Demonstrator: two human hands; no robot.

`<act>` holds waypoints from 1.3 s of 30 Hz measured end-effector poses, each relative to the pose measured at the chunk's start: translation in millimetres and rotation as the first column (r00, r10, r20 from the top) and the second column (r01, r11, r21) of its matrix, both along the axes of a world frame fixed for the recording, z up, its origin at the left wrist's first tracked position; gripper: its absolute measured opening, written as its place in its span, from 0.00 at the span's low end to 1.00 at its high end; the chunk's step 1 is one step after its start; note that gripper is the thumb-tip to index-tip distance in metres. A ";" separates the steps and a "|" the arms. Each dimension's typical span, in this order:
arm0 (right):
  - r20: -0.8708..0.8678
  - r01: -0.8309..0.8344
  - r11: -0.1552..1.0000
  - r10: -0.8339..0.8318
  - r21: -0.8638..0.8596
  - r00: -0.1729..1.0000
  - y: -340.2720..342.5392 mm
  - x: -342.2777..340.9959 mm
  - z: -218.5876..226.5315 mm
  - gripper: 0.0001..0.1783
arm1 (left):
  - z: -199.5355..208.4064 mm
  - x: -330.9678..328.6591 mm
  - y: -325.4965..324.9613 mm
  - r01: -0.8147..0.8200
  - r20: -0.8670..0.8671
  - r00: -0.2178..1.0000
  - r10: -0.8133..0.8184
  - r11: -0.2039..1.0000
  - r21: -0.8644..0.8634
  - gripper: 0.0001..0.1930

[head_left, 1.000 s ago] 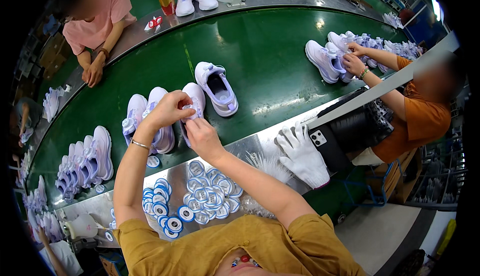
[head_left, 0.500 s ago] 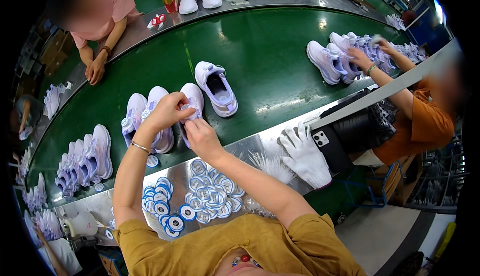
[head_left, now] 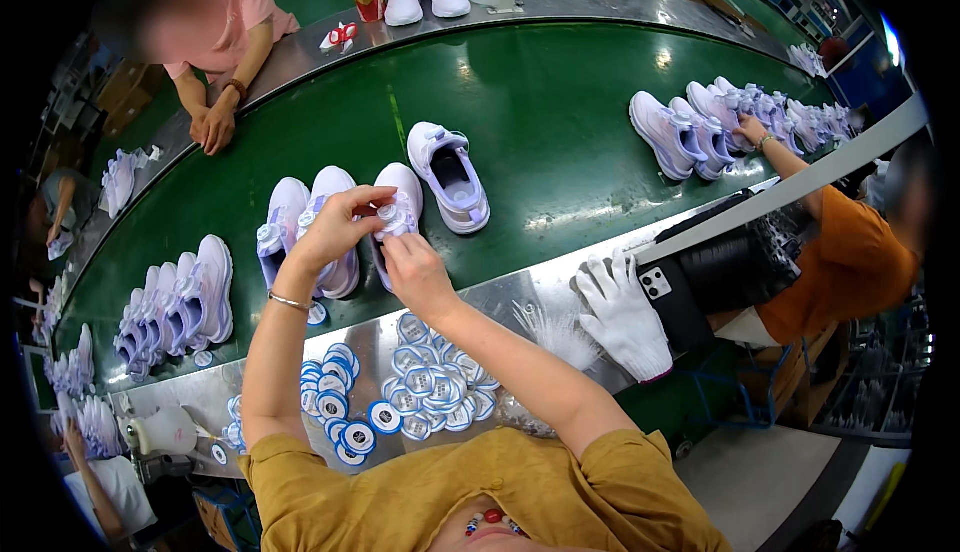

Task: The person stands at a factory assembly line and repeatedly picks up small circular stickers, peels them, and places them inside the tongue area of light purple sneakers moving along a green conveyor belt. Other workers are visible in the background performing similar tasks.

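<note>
A pale lilac sneaker (head_left: 402,184) with a round dial on its tongue stands on the green conveyor belt in front of me. My left hand (head_left: 345,224) pinches at this dial from the left, thumb and forefinger curled to its edge. Just below the dial, my right hand (head_left: 420,272) has its fingertips pressed together against the shoe's tongue; whatever they hold is too small to make out. Two matching sneakers (head_left: 330,187) stand to the left, partly behind my left hand. Right of the handled shoe is another sneaker (head_left: 450,177), its dark opening toward me.
Piles of round blue-rimmed tags (head_left: 435,387) lie on the metal ledge (head_left: 500,302), near clear plastic strands (head_left: 560,334), a white glove (head_left: 622,317) and a phone (head_left: 655,284). More sneakers (head_left: 205,292) stand left. A co-worker in orange (head_left: 850,262) handles shoes at right; another in pink (head_left: 235,12) leans opposite.
The view has shifted slightly, so things sit a little further right. My left fingers have opened a little around the dial, which shows more now. The orange-clad co-worker's arm has moved.
</note>
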State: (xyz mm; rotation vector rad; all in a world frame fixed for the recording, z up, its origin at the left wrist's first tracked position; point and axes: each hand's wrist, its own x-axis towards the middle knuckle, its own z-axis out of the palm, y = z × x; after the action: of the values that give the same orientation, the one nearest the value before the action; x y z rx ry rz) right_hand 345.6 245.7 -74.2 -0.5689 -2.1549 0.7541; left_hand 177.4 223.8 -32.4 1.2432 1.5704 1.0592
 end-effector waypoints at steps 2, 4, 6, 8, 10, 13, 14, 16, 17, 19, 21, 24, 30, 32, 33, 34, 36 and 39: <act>0.012 -0.007 1.000 0.007 -0.001 1.000 1.2 1.0 -3.1 0.03 | 6.5 7.0 0.7 -0.017 -0.187 0.982 0.012 1.000 -0.025 0.21; 0.007 -0.021 1.000 0.021 -0.014 1.000 1.2 1.7 -3.3 0.03 | 7.2 10.8 -1.9 -0.052 -0.250 0.968 0.041 0.998 -0.038 0.21; 0.004 -0.027 0.999 0.027 -0.023 1.000 1.0 1.3 -2.9 0.03 | 2.6 11.7 -5.7 -0.099 -0.189 0.978 0.089 0.994 -0.045 0.20; 0.006 -0.028 0.999 0.028 -0.029 1.000 -0.9 -0.8 -3.3 0.03 | 0.7 7.6 -9.4 -0.091 -0.173 0.981 0.087 0.996 -0.013 0.20; -0.001 -0.016 1.000 0.016 -0.021 1.000 -1.8 -1.5 -3.6 0.03 | -1.7 7.1 -10.0 -0.084 -0.149 0.985 0.086 0.996 0.022 0.20; 0.009 -0.021 1.000 0.021 -0.021 1.000 -2.3 -0.4 -3.9 0.03 | -5.1 9.7 -8.2 -0.108 -0.134 0.985 0.112 0.994 0.030 0.18; 0.015 -0.022 1.000 0.023 -0.022 1.000 -2.4 0.1 -3.8 0.03 | -5.5 10.4 -9.1 -0.138 -0.152 0.979 0.137 0.990 0.002 0.17; 0.016 -0.030 0.999 0.031 -0.026 0.999 -3.4 -1.0 -4.8 0.03 | -8.2 11.0 -10.9 -0.186 -0.160 0.971 0.180 0.982 -0.025 0.16; 0.016 -0.036 0.999 0.036 -0.027 0.999 -4.0 -1.7 -5.2 0.03 | -11.8 10.8 -11.9 -0.204 -0.149 0.969 0.199 0.979 -0.023 0.16; 0.008 -0.030 0.999 0.030 -0.017 1.000 -4.7 -3.2 -5.6 0.03 | -13.9 10.5 -13.0 -0.226 -0.131 0.966 0.222 0.974 -0.018 0.15; 0.004 -0.026 1.000 0.026 -0.012 1.000 -6.1 -4.2 -6.6 0.03 | -14.5 10.9 -14.1 -0.235 -0.119 0.965 0.232 0.972 -0.009 0.14; 0.005 -0.036 0.999 0.036 -0.014 0.999 -8.4 -6.2 -5.6 0.03 | -21.5 8.0 -18.3 -0.253 -0.017 0.967 0.253 0.967 -0.013 0.13; 0.012 -0.047 0.999 0.048 -0.024 0.999 -12.7 -8.7 -5.8 0.02 | -19.7 6.0 -23.2 -0.243 0.058 0.967 0.247 0.967 -0.074 0.12; 0.020 -0.046 0.999 0.047 -0.029 0.999 -11.6 -8.1 -4.5 0.02 | -14.0 6.9 -22.4 -0.248 0.048 0.966 0.256 0.961 -0.125 0.13; 0.007 -0.057 0.996 0.057 -0.062 0.998 -10.0 -7.7 -2.9 0.02 | -11.7 7.8 -22.2 -0.250 0.042 0.965 0.259 0.956 -0.150 0.13; -0.006 -0.068 0.993 0.068 -0.096 0.998 -9.0 -7.9 3.7 0.02 | -13.9 5.0 -25.0 -0.251 0.016 0.967 0.254 0.962 -0.106 0.14; 0.010 -0.057 0.995 0.058 -0.080 0.998 0.9 -1.3 19.4 0.04 | -20.8 -4.8 -32.5 -0.246 -0.038 0.969 0.246 0.969 -0.019 0.15; 0.151 0.089 0.985 -0.112 0.146 0.982 52.2 21.9 47.2 0.08 | -19.6 -4.5 -38.1 -0.506 0.097 0.862 0.497 0.844 0.177 0.16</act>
State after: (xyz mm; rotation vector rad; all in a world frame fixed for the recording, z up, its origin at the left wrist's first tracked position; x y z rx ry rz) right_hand 367.5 297.9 -27.0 -0.6786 -2.2846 0.5135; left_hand 172.9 185.7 -52.0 0.9331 1.8415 1.5982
